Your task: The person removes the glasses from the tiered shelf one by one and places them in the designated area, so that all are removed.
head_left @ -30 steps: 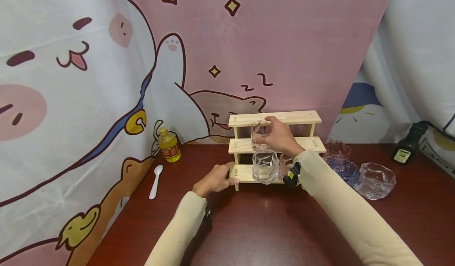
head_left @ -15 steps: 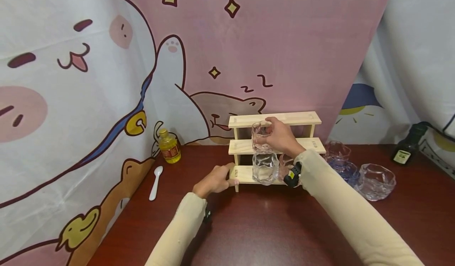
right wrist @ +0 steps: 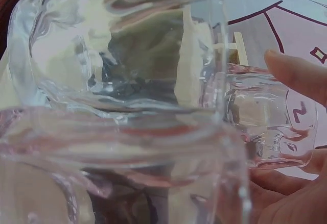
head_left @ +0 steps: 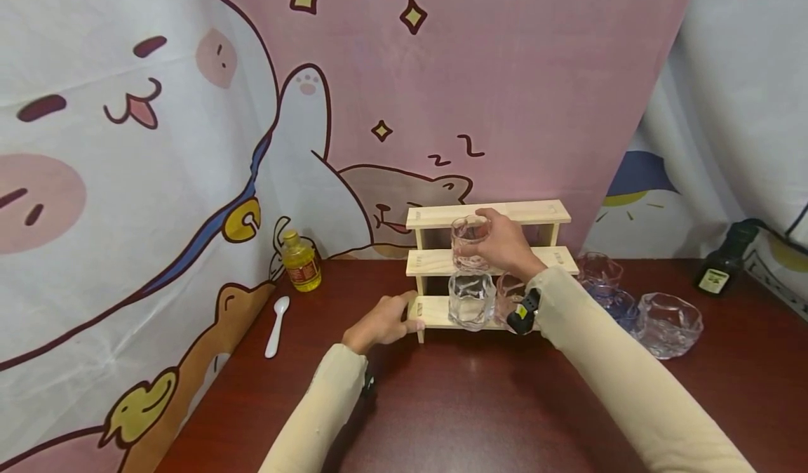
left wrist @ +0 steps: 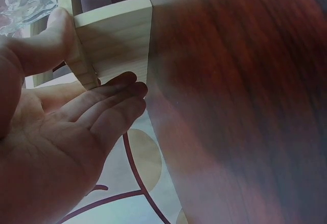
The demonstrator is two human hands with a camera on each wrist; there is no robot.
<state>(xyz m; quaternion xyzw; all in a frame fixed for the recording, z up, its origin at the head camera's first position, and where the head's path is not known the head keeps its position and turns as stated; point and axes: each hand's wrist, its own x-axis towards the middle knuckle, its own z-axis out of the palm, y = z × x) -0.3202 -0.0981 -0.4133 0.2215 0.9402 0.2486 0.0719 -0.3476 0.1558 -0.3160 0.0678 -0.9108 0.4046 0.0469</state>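
A three-step wooden shelf (head_left: 433,262) stands against the backdrop. My left hand (head_left: 381,321) holds the left end of its lowest board; in the left wrist view the thumb (left wrist: 60,32) lies on the board and the other fingers extend along its end. With thumb and fingers my right hand (head_left: 510,250) grips a pale pink glass (head_left: 466,238) at the middle board. Whether its base rests on the board is unclear. On the lowest board stand a clear glass (head_left: 471,301) and a pink glass (head_left: 507,294), partly behind my right wrist; both loom large in the right wrist view.
Right of the shelf stand a pinkish glass bowl (head_left: 600,268), a blue one (head_left: 611,304) and a clear one (head_left: 669,325). A dark green bottle (head_left: 719,266) is farther right. At left are a yellow oil bottle (head_left: 301,262) and a white spoon (head_left: 275,327).
My right hand and the pink glass in it have shifted slightly to the right along the middle board. My left hand keeps its place on the shelf.
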